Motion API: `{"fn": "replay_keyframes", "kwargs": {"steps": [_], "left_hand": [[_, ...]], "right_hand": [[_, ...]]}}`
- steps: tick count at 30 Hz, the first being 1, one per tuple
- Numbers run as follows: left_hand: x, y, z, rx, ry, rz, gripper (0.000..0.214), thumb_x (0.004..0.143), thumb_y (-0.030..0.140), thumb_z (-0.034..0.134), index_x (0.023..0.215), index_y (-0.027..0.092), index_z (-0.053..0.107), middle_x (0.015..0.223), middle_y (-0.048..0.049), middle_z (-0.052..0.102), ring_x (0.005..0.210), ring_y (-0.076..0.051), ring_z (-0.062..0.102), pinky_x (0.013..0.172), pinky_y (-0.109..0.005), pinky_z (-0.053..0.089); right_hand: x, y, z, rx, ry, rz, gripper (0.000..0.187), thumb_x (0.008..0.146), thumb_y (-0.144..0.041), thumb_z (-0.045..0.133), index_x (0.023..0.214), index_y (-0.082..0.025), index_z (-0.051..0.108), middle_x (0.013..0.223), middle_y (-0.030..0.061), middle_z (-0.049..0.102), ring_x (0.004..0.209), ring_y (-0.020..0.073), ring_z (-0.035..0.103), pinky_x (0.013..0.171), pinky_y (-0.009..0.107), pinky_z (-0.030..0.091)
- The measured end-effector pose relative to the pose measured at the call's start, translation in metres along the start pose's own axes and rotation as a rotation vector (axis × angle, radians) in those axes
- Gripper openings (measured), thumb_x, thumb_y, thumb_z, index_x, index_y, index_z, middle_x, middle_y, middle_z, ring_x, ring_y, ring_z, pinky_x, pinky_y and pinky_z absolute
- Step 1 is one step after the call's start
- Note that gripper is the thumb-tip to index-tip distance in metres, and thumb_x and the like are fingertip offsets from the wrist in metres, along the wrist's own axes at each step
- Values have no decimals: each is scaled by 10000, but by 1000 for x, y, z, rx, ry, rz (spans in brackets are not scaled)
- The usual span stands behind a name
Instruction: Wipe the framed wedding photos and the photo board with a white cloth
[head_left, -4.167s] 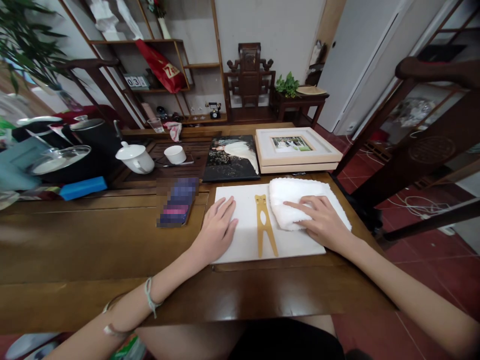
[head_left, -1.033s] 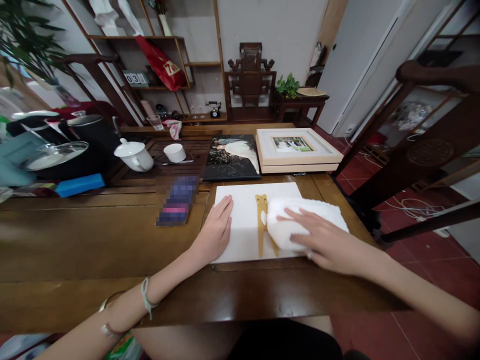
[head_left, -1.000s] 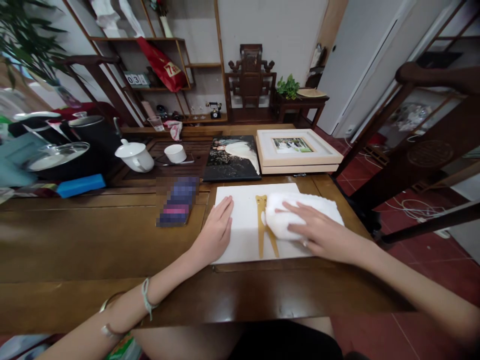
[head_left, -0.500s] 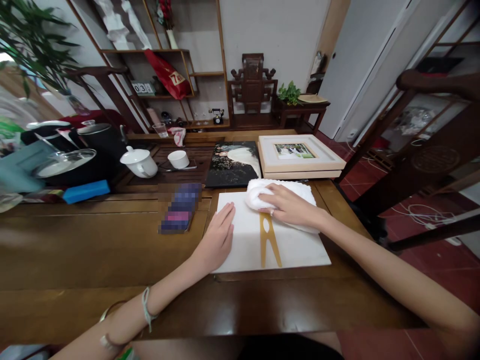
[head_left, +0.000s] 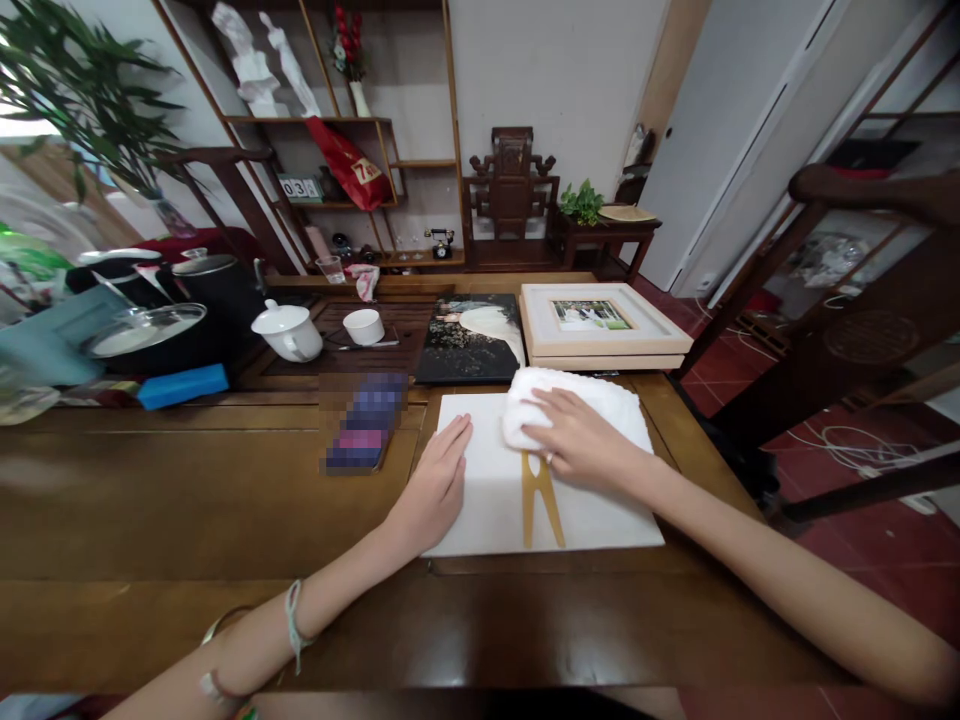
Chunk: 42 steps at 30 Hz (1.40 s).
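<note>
A white panel [head_left: 487, 510] lies flat near the table's front edge, with a gold clothespin-shaped figure [head_left: 541, 505] on its face. My left hand [head_left: 439, 480] rests on the panel's left side, fingers stretched out and together, holding nothing. In my right hand [head_left: 581, 438] is a bunched white towel [head_left: 525, 410], pressed onto the upper right of the panel. The towel and hand cover the top of the gold figure. Part of the towel spreads out to the right under my wrist.
Behind the panel lie a black picture panel [head_left: 469, 350] and stacked pale wooden frames [head_left: 607, 350]. A blurred-out phone-like object [head_left: 364, 425] is to the left. Farther left stand a white lidded cup [head_left: 287, 330], a small white bowl [head_left: 364, 326], a blue block [head_left: 184, 386] and dark pots.
The right hand and towel have shifted slightly right and toward me on the panel. The left hand stays on the panel's left side. The whole view has tilted up a little.
</note>
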<state>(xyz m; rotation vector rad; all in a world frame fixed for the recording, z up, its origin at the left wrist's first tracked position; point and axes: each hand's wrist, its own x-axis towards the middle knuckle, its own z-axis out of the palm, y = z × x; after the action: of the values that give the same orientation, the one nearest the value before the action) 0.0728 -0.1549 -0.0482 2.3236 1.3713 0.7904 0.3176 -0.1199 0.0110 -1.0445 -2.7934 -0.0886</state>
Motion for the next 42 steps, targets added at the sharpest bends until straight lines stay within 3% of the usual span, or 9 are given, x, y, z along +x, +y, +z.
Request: {"fn": "replay_keyframes", "kwargs": {"steps": [7,10,17,21,25,30,36,38,42], "left_hand": [[-1,-4,1,18,-6,20,495,967,151,264,1460,141,317,1525,-159,333,1437,-237,264,1173,-509,254],[-1,-4,2,13,-8,15,494,963,155,277,1453,130,333,1526,-163,331,1437,-242,264,1177,-499,252],[0,-1,1,-15,-4,8,478,974,173,261,1438,107,354,1515,-178,337,1435,-246,264,1181,-508,233],[-2,-5,0,-44,-23,47,540,933,159,359,1470,164,307,1541,-157,295,1444,-268,236,1170,-539,237],[-3,-8,0,-34,-46,30,575,919,117,321,1489,164,263,1557,-145,263,1454,-256,207,1177,-533,218],[-2,-4,-1,-24,-56,18,519,950,159,300,1468,120,299,1543,-174,281,1449,-257,222,1179,-516,221],[-1,-2,3,9,-23,5,491,976,172,266,1462,120,315,1526,-174,317,1445,-258,236,1175,-521,232],[-1,-3,4,16,-2,12,497,972,159,271,1467,137,310,1528,-164,317,1444,-257,240,1172,-523,240],[-2,-4,6,27,15,25,514,960,140,289,1474,149,303,1529,-158,320,1441,-255,250,1170,-515,253]], "right_hand": [[-35,-80,4,16,52,-358,186,890,-263,545,951,-223,717,1379,167,496,1326,366,380,1073,590,273],[-34,-77,-1,85,-23,-326,213,834,-249,599,1021,-254,700,1398,140,483,1333,351,374,1069,571,300],[18,-36,0,-68,-79,-91,450,782,-144,587,1231,-169,615,1371,202,498,1319,389,380,1038,605,309],[6,-77,4,-172,0,-192,287,898,-207,498,1120,-183,678,1297,231,552,1237,428,469,946,664,364],[-27,-118,0,-141,94,-288,327,946,-319,450,1019,-136,712,1250,259,574,1182,449,512,931,664,383],[-19,-80,-6,34,-31,-281,304,799,-206,624,1093,-244,690,1351,182,524,1275,384,447,1026,591,345],[13,-5,1,6,-29,-57,467,760,-80,585,1222,-144,610,1417,196,460,1360,347,342,1091,552,290],[4,-12,3,5,-29,-87,457,753,-74,597,1206,-131,622,1427,223,438,1369,382,310,1085,584,281],[-36,-65,-1,52,-32,-219,260,833,-159,602,1075,-180,694,1411,244,449,1337,428,345,1024,650,324]]}}
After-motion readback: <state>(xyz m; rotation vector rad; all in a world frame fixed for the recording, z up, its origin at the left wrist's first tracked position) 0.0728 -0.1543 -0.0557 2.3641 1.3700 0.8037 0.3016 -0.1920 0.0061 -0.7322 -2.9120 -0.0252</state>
